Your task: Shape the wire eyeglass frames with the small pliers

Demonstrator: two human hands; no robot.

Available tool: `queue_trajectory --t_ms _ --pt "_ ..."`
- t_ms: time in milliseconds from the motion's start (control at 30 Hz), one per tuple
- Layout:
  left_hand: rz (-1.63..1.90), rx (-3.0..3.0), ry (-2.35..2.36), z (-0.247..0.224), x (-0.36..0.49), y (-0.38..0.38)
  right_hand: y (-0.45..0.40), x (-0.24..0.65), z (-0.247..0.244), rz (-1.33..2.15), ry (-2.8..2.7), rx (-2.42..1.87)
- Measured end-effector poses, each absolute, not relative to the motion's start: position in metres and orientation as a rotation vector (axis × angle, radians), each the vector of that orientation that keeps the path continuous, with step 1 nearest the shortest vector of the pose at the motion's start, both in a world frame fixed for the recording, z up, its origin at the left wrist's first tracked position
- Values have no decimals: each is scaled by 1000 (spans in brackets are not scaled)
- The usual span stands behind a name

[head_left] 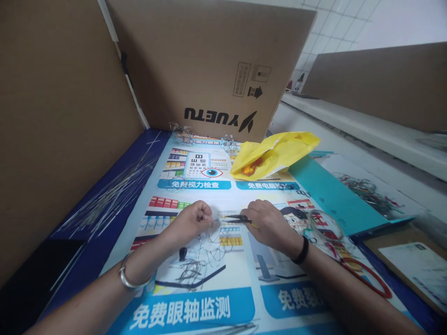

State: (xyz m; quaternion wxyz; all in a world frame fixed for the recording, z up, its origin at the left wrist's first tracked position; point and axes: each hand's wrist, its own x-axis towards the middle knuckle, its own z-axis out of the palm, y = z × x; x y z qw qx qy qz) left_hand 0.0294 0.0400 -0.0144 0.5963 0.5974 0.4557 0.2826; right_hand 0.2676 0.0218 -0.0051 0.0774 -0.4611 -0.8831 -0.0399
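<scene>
My right hand [268, 223] is wrapped round a pair of long-nosed pliers [235, 217] with dark jaws and a bit of yellow at the handle. The jaws point left, towards the fingertips of my left hand [195, 218]. Thumb and fingers of that hand are pinched on a thin wire [217, 218], which is blurred; its exact shape cannot be made out. Below the hands, loose loops of thin wire [192, 272] lie on the printed poster sheet [240, 274]. Whether the pliers' tips grip the wire is too small to tell.
Cardboard panels [209, 60] stand behind and at left. A yellow bag [279, 151] lies beyond my right hand, near a teal folder [324, 195] and tangled wires [366, 193]. Straight thin rods [115, 190] lie at left. A red ring [370, 274] lies near my right forearm.
</scene>
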Motion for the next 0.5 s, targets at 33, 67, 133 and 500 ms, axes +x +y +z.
queue_trajectory --t_ms 33,67,133,500 --pt "647 1382 1040 -14 29 40 23 268 -7 -123 -2631 -1400" --pt "638 1381 1019 -14 28 41 24 269 -8 -125 -2623 -1420" --pt "622 1390 975 -13 28 40 25 269 -10 -122 -2626 -1437" --pt "550 1398 940 -10 31 39 26 266 -17 -173 -2684 -1321"
